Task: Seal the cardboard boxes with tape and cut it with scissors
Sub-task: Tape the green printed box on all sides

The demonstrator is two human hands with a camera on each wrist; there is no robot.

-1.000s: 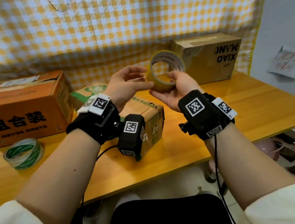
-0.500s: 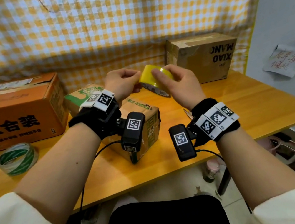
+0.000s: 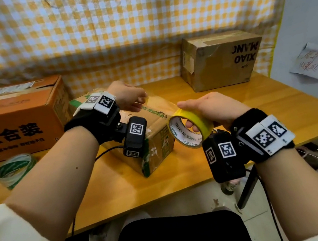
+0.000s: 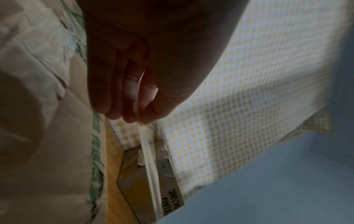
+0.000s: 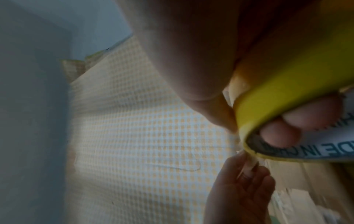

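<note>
Head view: L hand [image 3: 128, 96] pinching tape strip [image 3: 159, 103], R hand [image 3: 212, 107] gripping yellow roll [image 3: 200, 119] above box [image 3: 157, 141] edge.

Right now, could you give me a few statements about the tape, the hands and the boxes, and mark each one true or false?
1. The right hand grips the yellow tape roll, fingers through its core. True.
2. The left hand rests flat on the orange box. False: it pinches the tape's free end above the small box.
3. A green-and-white tape roll lies on the table. True.
4. Scissors are cutting the tape. False: neither hand holds scissors.
5. The brown box at the far right lies open. False: its flaps are shut.
</note>
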